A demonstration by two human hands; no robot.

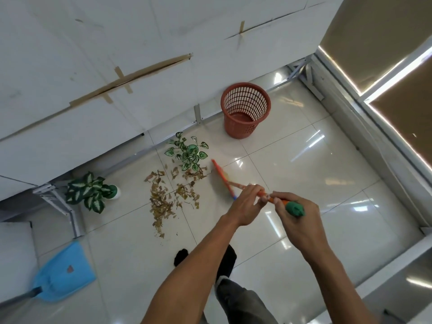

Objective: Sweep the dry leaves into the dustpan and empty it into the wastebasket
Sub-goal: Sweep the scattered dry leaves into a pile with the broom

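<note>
Glossy tile floor (292, 160), taped white wall (93, 54), 2 plants.

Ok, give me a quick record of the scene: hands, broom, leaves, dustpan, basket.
dry leaves: scattered on the tiles, none collected yet
broom: head just right of the leaves
left hand: grips the handle, lower down
right hand: grips the handle's top end
dustpan: blue, on the floor lower left, apart from the leaves
wastebasket: upright near the wall, no leaves visible inside
potted plants: two beside the leaves, the second further left
</note>
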